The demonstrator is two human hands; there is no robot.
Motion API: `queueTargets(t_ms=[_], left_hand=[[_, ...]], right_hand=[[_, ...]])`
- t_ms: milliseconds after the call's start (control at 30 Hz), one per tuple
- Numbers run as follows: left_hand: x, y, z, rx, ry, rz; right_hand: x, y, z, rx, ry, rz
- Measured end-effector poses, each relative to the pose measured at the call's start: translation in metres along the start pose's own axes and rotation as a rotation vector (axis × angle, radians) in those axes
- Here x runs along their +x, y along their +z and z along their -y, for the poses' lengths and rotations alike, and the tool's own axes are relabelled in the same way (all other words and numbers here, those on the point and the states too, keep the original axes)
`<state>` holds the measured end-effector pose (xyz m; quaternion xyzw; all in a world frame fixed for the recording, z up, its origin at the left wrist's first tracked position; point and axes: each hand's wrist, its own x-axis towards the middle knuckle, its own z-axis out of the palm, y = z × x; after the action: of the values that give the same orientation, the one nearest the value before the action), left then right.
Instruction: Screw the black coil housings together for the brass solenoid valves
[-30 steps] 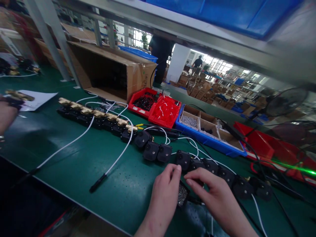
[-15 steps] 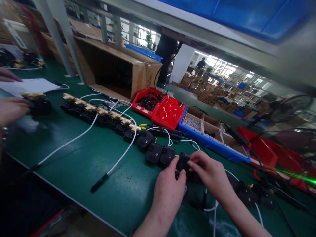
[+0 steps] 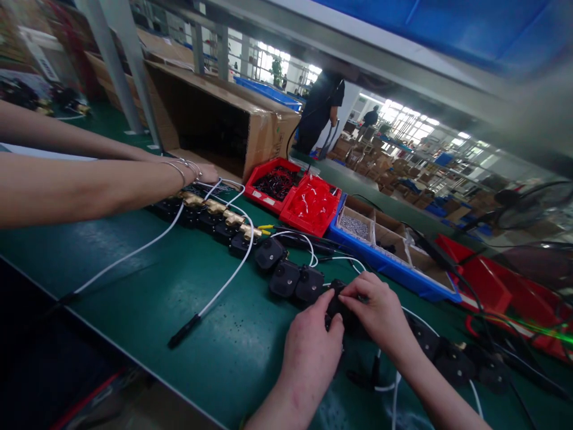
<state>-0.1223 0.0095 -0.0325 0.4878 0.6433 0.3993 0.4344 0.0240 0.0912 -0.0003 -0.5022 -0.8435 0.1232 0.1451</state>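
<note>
My left hand (image 3: 311, 343) is closed around a squarish black plastic housing (image 3: 339, 291), with thumb and index finger on either side of it. My right hand (image 3: 378, 307) pinches at the top of the same housing; whatever lies between its fingertips is too small or hidden to make out. Touching each other to the left are several similar black housings (image 3: 284, 279), screw heads showing on their faces. White cables (image 3: 308, 245) run behind them. Further black housings (image 3: 452, 361) lie right of my right forearm.
A co-worker's arms (image 3: 111, 179) reach over a row of brass fittings (image 3: 230, 218) on black bodies. Behind stand an open cardboard box (image 3: 268, 131), a red bin (image 3: 311, 206) and a blue divided tray (image 3: 385, 263). One white cable (image 3: 224, 286) crosses the green table (image 3: 134, 298).
The co-worker's arms have swung right, from the paper and a fitting to the spot before the cardboard box. My hands stay on the same housing. The view has shifted slightly.
</note>
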Motion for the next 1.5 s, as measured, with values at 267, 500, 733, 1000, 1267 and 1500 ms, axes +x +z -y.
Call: queueTargets(t_ms=[267,500,733,1000,1267,1500], left_hand=[[0.002,-0.001,-0.004,0.036,-0.018,0.007],[0.002,-0.002,-0.007,0.068,-0.016,-0.001],[0.004,-0.002,-0.004,0.06,-0.004,0.014],[-0.01,-0.019,0.004,-0.114,-0.047,-0.017],[-0.026,-0.028,0.003,-0.284,-0.071,-0.05],[-0.028,-0.038,0.006,-0.314,-0.053,-0.068]], right_hand=[[0.012,0.002,-0.008,0.004,0.137,0.087],[0.023,-0.002,-0.01,0.149,0.191,0.239],[0.027,-0.006,-0.004,0.196,0.213,0.251],[-0.023,-0.041,0.027,0.201,0.081,0.112],[-0.053,-0.001,0.075,0.047,-0.102,0.284],[-0.046,-0.006,0.082,0.167,-0.121,0.265]])
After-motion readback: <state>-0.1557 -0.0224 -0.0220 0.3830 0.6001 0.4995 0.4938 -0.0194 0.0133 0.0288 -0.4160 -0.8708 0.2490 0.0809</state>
